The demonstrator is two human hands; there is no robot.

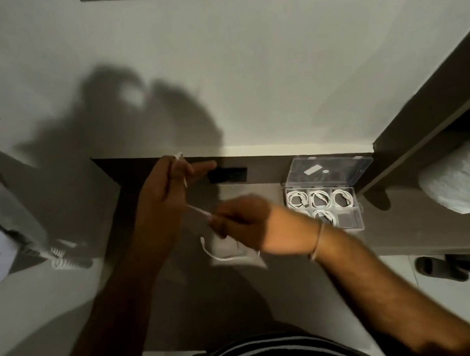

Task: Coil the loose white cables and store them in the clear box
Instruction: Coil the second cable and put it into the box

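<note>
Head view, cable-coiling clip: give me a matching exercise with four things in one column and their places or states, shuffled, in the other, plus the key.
Things:
1. left hand
2. right hand
3. clear box
4. box lid

States:
A. holds coiled white cables in its compartments
B. pinches the white cable lower, nearer the box
C. open, propped up behind the box
D. raised, holding the cable's upper end

Pairs: 1-D, 2-B, 3-A, 4-C

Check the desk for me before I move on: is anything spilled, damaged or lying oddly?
Nothing stands out. The clear box sits open with four coiled cables in its compartments; both hands hold a white cable between them.
</note>
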